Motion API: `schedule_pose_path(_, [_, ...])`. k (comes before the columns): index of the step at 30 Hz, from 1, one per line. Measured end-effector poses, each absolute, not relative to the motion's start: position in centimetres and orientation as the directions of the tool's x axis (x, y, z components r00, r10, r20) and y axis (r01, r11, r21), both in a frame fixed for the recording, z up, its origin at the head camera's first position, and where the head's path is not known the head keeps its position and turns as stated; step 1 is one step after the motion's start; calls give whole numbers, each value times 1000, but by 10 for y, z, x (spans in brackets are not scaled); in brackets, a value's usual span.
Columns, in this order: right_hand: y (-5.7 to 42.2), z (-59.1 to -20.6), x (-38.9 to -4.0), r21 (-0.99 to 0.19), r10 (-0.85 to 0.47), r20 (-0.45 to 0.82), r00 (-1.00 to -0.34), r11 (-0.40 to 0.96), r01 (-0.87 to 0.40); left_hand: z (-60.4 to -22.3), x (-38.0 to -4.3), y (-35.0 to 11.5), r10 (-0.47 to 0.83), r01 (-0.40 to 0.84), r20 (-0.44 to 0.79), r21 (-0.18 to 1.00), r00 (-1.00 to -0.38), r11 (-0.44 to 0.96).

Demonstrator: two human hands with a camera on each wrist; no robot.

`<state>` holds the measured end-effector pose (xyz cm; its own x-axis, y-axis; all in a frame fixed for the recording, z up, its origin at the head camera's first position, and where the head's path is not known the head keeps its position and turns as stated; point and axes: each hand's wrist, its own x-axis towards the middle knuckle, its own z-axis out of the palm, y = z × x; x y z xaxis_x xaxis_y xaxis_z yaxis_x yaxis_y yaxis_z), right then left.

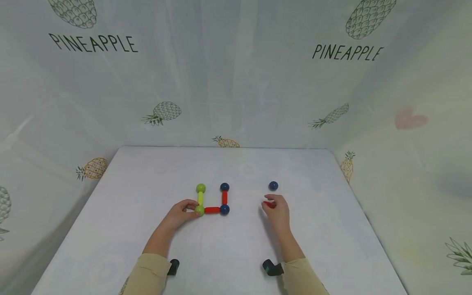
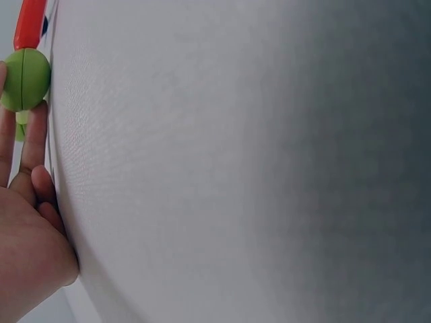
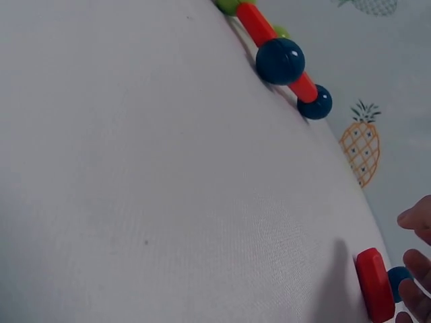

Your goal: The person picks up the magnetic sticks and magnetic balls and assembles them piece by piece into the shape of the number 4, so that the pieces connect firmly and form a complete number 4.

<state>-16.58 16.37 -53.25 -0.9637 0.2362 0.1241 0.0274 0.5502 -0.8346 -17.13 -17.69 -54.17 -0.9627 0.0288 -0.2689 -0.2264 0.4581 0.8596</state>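
Observation:
A U-shaped frame of balls and rods lies on the table. My left hand [image 1: 183, 212] pinches its near-left green ball [image 1: 199, 210] between thumb and fingers; the left wrist view shows the fingertips on that ball [image 2: 25, 79]. From it a yellow-green rod [image 1: 200, 198] runs to another green ball [image 1: 200, 188]. A red rod [image 1: 212, 210] joins it to a blue ball [image 1: 224, 209]; a second red rod [image 1: 224, 198] leads to a far blue ball [image 1: 225, 187]. My right hand [image 1: 279, 213] is over a loose red rod [image 3: 375, 286], thumb and fingers spread apart.
A loose blue ball [image 1: 273, 186] sits just beyond my right hand. The white table [image 1: 236, 254] ends at a pineapple-printed cloth [image 1: 228, 82] behind. Black wrist devices [image 1: 272, 268] show at both sleeves.

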Motion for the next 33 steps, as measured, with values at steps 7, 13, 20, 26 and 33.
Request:
schedule_pose_path(7, [168,-534,-167,-813,254,65,-965,574,96,-541,-171,-177,28,-228,-271,856,-962,465])
schedule_pose_path(13, [172,-536,-170,-779,255,37,-966,613,132,-542,-172,-176,24,-234,-276,855,-961,463])
schedule_pose_path(20, [175,-538,-175,-738,239,41,-970,662,132,-543,-172,-177,28,-230,-272,858,-962,459])
schedule_pose_path(26, [175,-542,-176,-704,232,12,-973,693,157,-543,-172,-177,32,-229,-271,867,-962,443])
schedule_pose_path(33, [172,-544,-178,-662,217,-26,-976,727,180,-543,-172,-176,25,-235,-275,864,-961,446])
